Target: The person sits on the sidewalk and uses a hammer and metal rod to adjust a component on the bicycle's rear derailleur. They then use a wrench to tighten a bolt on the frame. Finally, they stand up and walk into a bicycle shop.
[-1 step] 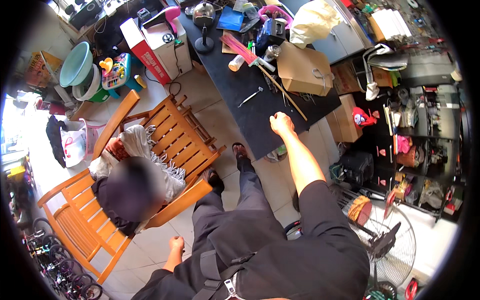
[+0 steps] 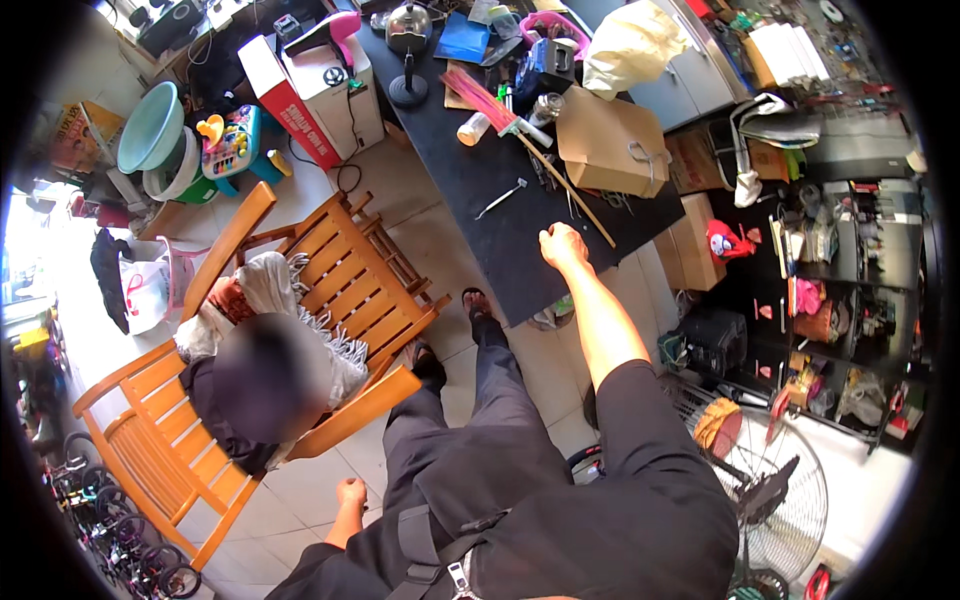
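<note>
My right hand [image 2: 564,247] is closed above the black tabletop [image 2: 530,280] near its front edge; whatever its fingers may hold is hidden. Ahead of it lies a thin wooden stick [image 2: 570,190] with pink strands at its far end. A small pale T-headed tool [image 2: 500,199] rests to the left. Beyond the stick sits a brown cardboard box [image 2: 610,140]. Low at my left side hangs my left hand [image 2: 351,493], fingers curled, over the tiled floor; its palm is out of sight.
On the left stands a slatted wooden chair [image 2: 345,270] with a fringed cloth [image 2: 335,345] and a blurred dark shape. A floor fan [image 2: 785,500] is close at my right, beside black shelves [image 2: 850,290]. Far back, a kettle [image 2: 408,30] and blue folder [image 2: 462,38] crowd the table.
</note>
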Action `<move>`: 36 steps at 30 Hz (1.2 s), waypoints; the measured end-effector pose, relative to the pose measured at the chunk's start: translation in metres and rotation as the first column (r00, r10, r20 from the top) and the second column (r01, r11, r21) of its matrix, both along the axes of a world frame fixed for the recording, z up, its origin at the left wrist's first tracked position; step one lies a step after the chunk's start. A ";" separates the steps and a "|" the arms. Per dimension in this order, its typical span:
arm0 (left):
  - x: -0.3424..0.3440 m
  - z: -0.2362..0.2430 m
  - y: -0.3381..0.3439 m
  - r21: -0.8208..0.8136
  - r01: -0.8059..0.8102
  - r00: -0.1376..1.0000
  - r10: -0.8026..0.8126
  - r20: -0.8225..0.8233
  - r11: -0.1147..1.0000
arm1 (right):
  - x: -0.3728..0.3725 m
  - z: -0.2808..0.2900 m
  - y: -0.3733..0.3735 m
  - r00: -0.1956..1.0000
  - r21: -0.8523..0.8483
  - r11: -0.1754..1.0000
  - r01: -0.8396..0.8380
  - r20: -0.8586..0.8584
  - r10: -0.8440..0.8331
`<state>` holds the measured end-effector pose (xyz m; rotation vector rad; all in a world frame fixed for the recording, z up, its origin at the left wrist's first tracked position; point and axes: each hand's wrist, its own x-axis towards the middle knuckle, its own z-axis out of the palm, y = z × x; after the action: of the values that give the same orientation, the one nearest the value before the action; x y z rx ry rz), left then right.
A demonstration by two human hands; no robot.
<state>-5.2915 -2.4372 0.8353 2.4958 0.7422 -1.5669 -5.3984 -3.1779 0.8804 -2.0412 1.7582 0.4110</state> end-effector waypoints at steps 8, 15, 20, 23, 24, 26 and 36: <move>-0.063 0.011 -0.039 0.135 -0.053 0.999 0.054 -0.006 0.989 | 0.054 -0.088 -0.111 0.990 -0.129 0.983 -0.134 -0.069 0.126; -0.107 0.064 -0.138 0.178 -0.090 0.996 0.084 0.037 0.980 | 0.063 -0.120 -0.142 0.970 -0.145 0.959 -0.242 -0.071 0.234; -0.151 0.041 -0.092 0.128 -0.111 0.993 0.105 0.057 0.986 | 0.082 -0.086 -0.163 0.985 0.021 0.995 -0.097 -0.141 0.099; -0.170 0.047 -0.095 0.099 -0.172 0.980 0.160 0.117 0.980 | 0.082 -0.062 -0.163 0.913 0.539 0.807 0.241 0.157 -0.377; -0.163 0.061 -0.119 0.094 -0.148 0.984 0.137 0.114 0.985 | 0.081 -0.059 -0.158 0.796 0.653 0.704 0.278 0.254 -0.550; -0.157 0.078 -0.140 0.075 -0.304 0.949 0.296 0.105 0.950 | 0.085 -0.061 -0.147 0.577 0.818 0.513 0.260 0.295 -0.762; -0.280 0.076 -0.003 0.032 -0.638 0.758 0.620 0.205 0.769 | 0.130 0.185 0.224 0.441 0.745 0.156 -0.648 0.535 -0.721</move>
<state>-5.5714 -2.4402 0.9115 2.0537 1.4653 -1.0545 -5.2685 -2.9534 1.0658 -0.6642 0.3382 0.1984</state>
